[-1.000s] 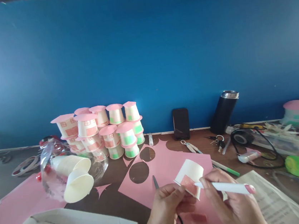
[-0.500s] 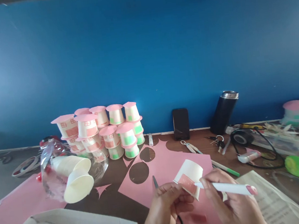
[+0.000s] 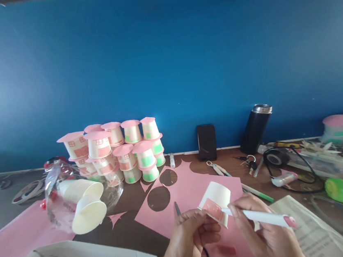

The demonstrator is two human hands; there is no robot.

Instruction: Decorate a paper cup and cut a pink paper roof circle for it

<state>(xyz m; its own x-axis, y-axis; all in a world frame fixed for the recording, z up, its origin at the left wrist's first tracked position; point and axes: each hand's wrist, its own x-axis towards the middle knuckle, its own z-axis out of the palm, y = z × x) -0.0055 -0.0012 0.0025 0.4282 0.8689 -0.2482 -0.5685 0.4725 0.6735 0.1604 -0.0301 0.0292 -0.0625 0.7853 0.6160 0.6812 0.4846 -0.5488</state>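
One pen [image 3: 262,216], tip leftward at cup [image 3: 218,192]

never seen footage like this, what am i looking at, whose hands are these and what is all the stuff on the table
No machine here: a person wears a camera on the head, so the single picture looks forward and down at their own two hands. The left hand holds a white paper cup tilted, with a pink patch on it. The right hand holds a white pen, its tip at that patch. Beneath lies a pink paper sheet with round holes cut out. Behind are a pile of cups decorated like little houses, a clear bag of plain cups, a phone and a black flask by the blue wall.
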